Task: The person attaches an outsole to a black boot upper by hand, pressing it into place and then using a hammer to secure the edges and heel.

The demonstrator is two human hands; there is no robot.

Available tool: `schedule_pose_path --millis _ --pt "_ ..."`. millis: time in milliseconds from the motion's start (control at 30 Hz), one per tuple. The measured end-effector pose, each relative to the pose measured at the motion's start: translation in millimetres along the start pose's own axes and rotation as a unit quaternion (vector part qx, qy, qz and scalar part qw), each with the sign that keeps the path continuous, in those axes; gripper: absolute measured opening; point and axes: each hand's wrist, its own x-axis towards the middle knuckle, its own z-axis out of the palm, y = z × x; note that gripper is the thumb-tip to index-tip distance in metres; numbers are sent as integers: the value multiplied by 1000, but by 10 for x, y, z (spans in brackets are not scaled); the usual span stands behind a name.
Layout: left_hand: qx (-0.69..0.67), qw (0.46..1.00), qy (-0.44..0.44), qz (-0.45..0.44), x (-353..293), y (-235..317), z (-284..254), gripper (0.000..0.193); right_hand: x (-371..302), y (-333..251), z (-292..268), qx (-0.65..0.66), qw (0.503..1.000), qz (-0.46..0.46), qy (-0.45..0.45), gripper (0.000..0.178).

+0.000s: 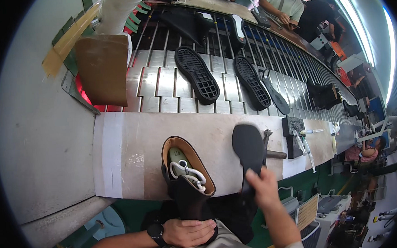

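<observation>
My left hand (189,232) is wrapped over the lower, black end of a boot (189,196), held close against my body. The boot's wide opening faces up and shows a tan lining. Inside it sit a green shoe last (177,155) and a loop of thick white cord (187,171). With my right hand (265,188) I grip the narrow end of a flat black insole (248,144), raised over the bench to the right of the boot. Partly behind the insole lies a hammer (275,154) with a wooden handle.
The pale bench (149,126) carries a dark block (293,137) and several white pens (308,152) at its right. Beyond runs a metal slatted conveyor (170,100) with black treaded outsoles (197,74) and boots (322,93). A brown board (102,70) stands at left. Another person (283,5) works across the conveyor.
</observation>
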Motion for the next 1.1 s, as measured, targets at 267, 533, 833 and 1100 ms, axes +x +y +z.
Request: schedule_pose_path --millis 267,533,833,1100 --pt "8 999 -44 -24 50 -17 -158 28 1281 -645 115 116 988 -86 61 30" --pt "-75 997 24 -29 653 -173 -457 30 -84 301 39 181 982 -29 44 18" --pt "-519 687 303 -410 1718 -927 -900 29 -664 268 -142 342 929 -139 -23 21" --pt "-516 734 273 -347 1877 -773 -692 39 -1177 -416 2 281 923 -242 -106 30"
